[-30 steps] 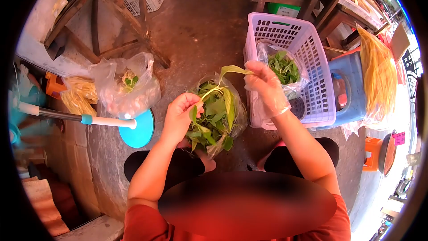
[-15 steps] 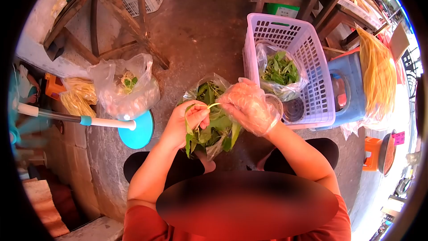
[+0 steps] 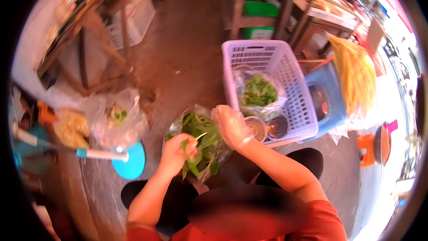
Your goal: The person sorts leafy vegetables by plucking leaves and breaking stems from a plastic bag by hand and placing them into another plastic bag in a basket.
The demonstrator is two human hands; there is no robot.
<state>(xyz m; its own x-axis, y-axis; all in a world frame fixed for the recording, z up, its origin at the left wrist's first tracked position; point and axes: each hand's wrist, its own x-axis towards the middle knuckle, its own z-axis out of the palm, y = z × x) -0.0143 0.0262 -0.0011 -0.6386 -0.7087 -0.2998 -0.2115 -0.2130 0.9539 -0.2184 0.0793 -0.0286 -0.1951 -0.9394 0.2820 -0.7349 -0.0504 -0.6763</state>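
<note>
My left hand (image 3: 178, 152) is bare and pinches a leafy green stem (image 3: 201, 135) over a clear plastic bag of green leaves (image 3: 203, 127), which stands between my feet. My right hand (image 3: 232, 127), in a clear plastic glove, is at the right edge of that bag, beside the basket; its fingers are blurred, and whether they hold anything is hidden. Inside the purple basket (image 3: 307, 109) is another bag with picked leaves (image 3: 259, 91), and two round clear containers (image 3: 255, 127) lie at its near end.
A bag with some greens (image 3: 118, 120) is at the left, near a turquoise round base (image 3: 129, 163) with a white pole. Wooden table legs (image 3: 122, 27) stand at the upper left. A blue container (image 3: 327, 89) with yellow strips (image 3: 355, 73) is right of the basket.
The view has tilted, so the scene sits lower and further left. My right hand came in toward my left, then parted slightly from it. The stem in my left hand now looks shorter.
</note>
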